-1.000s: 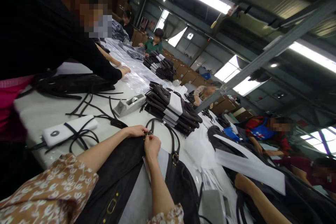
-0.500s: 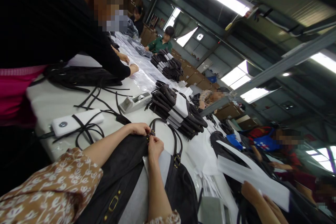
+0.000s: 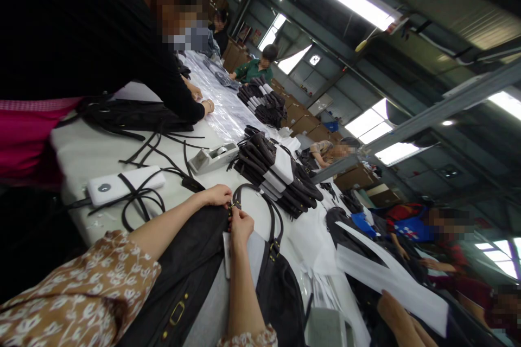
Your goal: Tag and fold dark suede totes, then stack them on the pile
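Note:
A black bag [image 3: 183, 260] with brass-coloured fittings lies in front of me, a strip of grey-white paper [image 3: 209, 303] across its middle. At its far edge my left hand [image 3: 217, 196] is closed, fingertips pinched at a small brass fitting by the handle base. Close beside it, my right hand [image 3: 241, 225] pinches the same spot from the right. What exactly sits between the fingertips is too small to make out. A small white tag [image 3: 227, 255] hangs beneath my right hand. The black looped handle [image 3: 272, 211] stretches away on the right.
Beyond my hands are a tape dispenser [image 3: 214, 157], a stack of black bags [image 3: 277, 171] with paper bands, and a white power bank [image 3: 122, 187] with black cords. A person in black leans over the table at left. Another person's hands [image 3: 394, 312] hold white paper at right.
My hands stay at the same fitting, with slightly shifted fingers. The white tag below my right hand shows more clearly. The view has moved slightly, and the neighbour's hands at right have shifted a little.

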`<state>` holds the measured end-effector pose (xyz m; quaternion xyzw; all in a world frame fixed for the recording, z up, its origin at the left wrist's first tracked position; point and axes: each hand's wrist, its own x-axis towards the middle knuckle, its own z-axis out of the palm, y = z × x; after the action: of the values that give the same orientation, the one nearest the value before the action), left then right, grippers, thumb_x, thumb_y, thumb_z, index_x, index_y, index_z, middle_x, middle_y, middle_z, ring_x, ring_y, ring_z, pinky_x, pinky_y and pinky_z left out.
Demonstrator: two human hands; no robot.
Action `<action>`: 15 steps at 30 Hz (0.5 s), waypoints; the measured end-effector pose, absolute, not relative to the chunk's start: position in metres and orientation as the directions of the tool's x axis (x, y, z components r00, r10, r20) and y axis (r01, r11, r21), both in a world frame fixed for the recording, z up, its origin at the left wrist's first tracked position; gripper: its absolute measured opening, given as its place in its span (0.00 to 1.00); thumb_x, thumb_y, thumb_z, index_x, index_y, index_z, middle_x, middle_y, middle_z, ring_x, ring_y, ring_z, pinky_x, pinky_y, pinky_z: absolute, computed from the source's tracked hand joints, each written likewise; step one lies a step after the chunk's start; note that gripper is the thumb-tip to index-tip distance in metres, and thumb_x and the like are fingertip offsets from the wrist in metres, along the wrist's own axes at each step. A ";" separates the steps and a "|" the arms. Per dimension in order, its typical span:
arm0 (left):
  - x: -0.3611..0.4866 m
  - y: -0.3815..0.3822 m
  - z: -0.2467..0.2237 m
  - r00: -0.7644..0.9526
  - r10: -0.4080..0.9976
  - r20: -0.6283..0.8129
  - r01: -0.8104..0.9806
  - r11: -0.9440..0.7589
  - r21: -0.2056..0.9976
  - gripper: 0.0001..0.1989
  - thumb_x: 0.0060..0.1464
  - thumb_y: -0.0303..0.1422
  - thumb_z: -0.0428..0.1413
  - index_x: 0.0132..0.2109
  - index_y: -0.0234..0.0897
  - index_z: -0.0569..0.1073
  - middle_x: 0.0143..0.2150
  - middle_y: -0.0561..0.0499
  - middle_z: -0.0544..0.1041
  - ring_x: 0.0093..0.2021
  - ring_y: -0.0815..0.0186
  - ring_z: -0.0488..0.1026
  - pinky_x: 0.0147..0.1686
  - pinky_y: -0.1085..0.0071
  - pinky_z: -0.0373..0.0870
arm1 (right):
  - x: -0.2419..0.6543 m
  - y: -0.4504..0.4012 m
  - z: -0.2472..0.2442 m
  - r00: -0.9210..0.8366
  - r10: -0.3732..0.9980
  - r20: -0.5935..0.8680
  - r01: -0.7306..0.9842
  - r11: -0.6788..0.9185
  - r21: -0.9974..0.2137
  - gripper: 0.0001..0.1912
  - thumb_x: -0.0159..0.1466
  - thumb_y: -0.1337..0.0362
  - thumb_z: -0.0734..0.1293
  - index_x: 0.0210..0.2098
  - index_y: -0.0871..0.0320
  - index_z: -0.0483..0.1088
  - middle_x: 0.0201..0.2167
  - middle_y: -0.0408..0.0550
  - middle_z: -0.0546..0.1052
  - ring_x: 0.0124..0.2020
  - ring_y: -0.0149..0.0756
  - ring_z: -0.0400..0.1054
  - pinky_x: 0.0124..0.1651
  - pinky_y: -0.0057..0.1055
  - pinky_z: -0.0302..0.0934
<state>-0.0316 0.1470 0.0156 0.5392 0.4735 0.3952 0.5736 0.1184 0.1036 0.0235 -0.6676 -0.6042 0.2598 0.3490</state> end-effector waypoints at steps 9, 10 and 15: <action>-0.032 0.133 0.031 0.235 0.971 -0.046 -0.215 0.098 0.972 0.08 0.44 0.36 0.48 0.28 0.36 0.68 0.29 0.53 0.73 0.30 0.67 0.72 0.36 0.71 0.69 | 0.122 0.114 0.058 -0.173 0.949 0.264 0.663 0.310 -0.681 0.14 0.58 0.58 0.63 0.37 0.58 0.76 0.33 0.50 0.77 0.33 0.36 0.69 0.40 0.31 0.61; -0.032 0.134 0.031 0.238 0.970 -0.043 -0.228 0.098 0.969 0.08 0.44 0.36 0.49 0.28 0.36 0.67 0.28 0.54 0.72 0.30 0.67 0.71 0.35 0.71 0.69 | 0.120 0.118 0.057 -0.202 0.952 0.231 0.648 0.306 -0.697 0.13 0.57 0.59 0.64 0.35 0.58 0.77 0.32 0.49 0.77 0.33 0.36 0.70 0.40 0.30 0.61; -0.031 0.135 0.026 0.224 0.974 -0.024 -0.255 0.083 0.963 0.10 0.46 0.39 0.52 0.28 0.36 0.67 0.26 0.56 0.70 0.28 0.68 0.70 0.34 0.72 0.68 | 0.116 0.127 0.045 -0.205 0.961 0.186 0.615 0.274 -0.739 0.13 0.57 0.57 0.64 0.31 0.57 0.78 0.29 0.46 0.79 0.32 0.37 0.70 0.37 0.29 0.62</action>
<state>-0.0306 0.1353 0.0260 0.4674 0.3845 0.4901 0.6273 0.1157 0.1267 0.0454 -0.5402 -0.7292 0.2663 0.3247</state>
